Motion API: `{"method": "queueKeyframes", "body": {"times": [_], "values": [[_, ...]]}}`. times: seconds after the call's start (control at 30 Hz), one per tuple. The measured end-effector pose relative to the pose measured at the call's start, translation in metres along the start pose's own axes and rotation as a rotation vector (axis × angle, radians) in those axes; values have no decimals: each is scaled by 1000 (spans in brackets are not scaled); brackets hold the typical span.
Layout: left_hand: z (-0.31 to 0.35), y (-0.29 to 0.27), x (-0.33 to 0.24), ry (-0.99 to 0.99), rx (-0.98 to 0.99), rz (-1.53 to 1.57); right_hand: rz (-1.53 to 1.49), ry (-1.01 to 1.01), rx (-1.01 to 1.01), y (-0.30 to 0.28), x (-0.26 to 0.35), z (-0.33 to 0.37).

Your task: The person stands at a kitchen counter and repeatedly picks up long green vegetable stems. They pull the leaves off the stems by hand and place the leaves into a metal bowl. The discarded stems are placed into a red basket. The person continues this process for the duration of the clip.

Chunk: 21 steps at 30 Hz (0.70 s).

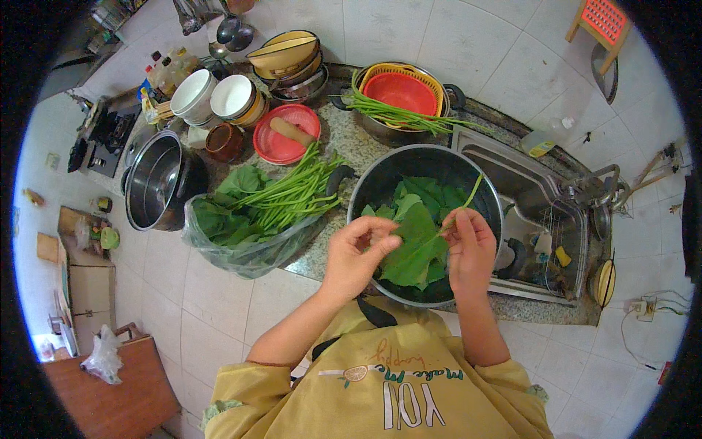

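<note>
Over a large dark pot point(360, 192) I hold a broad green leaf point(414, 249) between my two hands. My right hand point(470, 252) pinches its stalk close to the blade, and the pale stalk end sticks up past the fingers. At the other side of the leaf is my left hand point(360, 252), thumb and forefinger closed together on its edge. More green leaves point(431, 194) lie inside the pot below. To the left, a clear plastic bag point(252, 263) holds a bunch of leafy greens, its long green stems point(292, 194) pointing to the upper right.
A steel sink point(541, 282) with a faucet point(607, 179) adjoins the pot on the right. Behind stands another pot with a red basket point(401, 91) and loose stems point(409, 115) across it. An empty black pot point(155, 183), stacked bowls point(232, 95) and a red lid point(276, 150) stand left.
</note>
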<state>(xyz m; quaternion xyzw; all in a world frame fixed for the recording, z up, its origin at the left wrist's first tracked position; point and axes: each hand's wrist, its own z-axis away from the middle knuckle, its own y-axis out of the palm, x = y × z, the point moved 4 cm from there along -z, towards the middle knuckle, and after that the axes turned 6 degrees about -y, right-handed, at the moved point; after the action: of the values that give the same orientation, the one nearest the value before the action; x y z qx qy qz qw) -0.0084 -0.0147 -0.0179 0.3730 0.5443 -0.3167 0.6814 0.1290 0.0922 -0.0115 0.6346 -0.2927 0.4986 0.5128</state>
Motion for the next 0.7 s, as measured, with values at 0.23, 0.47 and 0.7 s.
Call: {"method": "queueKeyframes", "body": {"times": [0.23,0.47,0.7], "values": [[8,1,13,-180,-2,-16,-103,-42,24,-1,0,0],[1,-26,23,-170,-206,-52,44,-72,64,3,5,1],[-17,-19,-16,80,-76,-55,335,-72,218,13,12,8]]}}
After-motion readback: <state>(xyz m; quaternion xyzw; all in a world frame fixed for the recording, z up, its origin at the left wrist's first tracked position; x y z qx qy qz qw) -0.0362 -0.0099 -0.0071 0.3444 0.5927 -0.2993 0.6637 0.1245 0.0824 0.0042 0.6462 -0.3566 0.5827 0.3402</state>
